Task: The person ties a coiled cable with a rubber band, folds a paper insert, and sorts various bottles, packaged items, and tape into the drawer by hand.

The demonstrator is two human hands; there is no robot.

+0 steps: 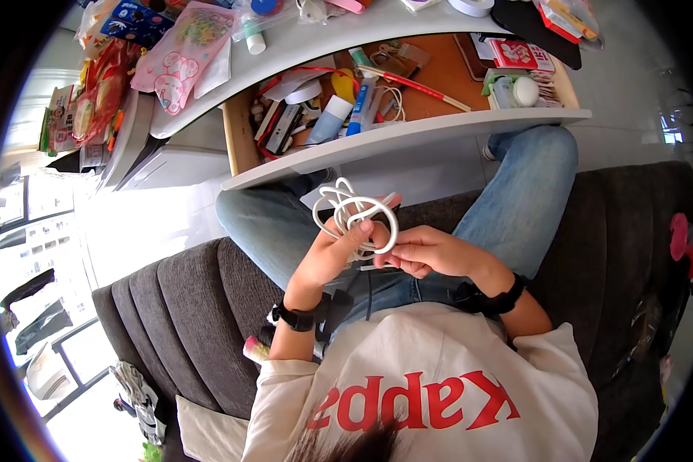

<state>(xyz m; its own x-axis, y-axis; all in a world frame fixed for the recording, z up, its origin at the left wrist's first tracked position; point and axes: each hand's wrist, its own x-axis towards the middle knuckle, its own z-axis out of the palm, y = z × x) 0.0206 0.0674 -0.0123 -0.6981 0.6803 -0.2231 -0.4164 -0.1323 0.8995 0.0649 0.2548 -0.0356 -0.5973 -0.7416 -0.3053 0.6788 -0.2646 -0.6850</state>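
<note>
A white cable (346, 202), wound in several loose loops, is held above the person's lap. My left hand (337, 250) is closed around the lower part of the loops, with the thumb pressed on them. Close beside it on the right, my right hand (431, 251) pinches near the lower edge of the coil, its fingers curled together. A light-coloured cable end shows just below the hands, and a thin black cord (369, 296) hangs beneath. What lies inside the left palm is partly hidden.
Beyond the knees stands an open drawer (416, 127) holding a blue-and-white tube (362, 106), a red stick (416, 86), a white-lidded jar (525, 92) and other small items. Bags lie on the desk (292, 48) above. A dark grey sofa (185, 308) is beneath the person.
</note>
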